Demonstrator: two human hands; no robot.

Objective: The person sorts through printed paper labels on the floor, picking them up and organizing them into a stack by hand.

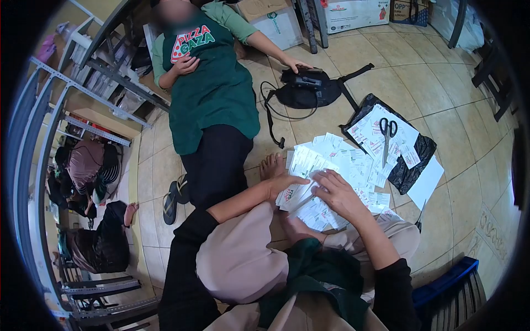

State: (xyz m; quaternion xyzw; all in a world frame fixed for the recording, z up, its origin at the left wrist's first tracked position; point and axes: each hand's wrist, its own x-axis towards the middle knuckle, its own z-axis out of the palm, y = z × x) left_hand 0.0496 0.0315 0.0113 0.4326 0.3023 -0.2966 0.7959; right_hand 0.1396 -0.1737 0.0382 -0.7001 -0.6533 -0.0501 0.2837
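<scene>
Matt paper slips (350,164), glossy plastic (424,149)

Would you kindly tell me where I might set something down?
Bare tiles lie right of the black plastic and between the black pouch and the red-printed white carton. Paper slips crowd the area around the left hand and right hand.

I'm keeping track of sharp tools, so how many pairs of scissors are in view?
1. The scissors lie on printed papers over the black plastic, beyond the camera wearer's right hand. Others could be hidden underneath.
</scene>
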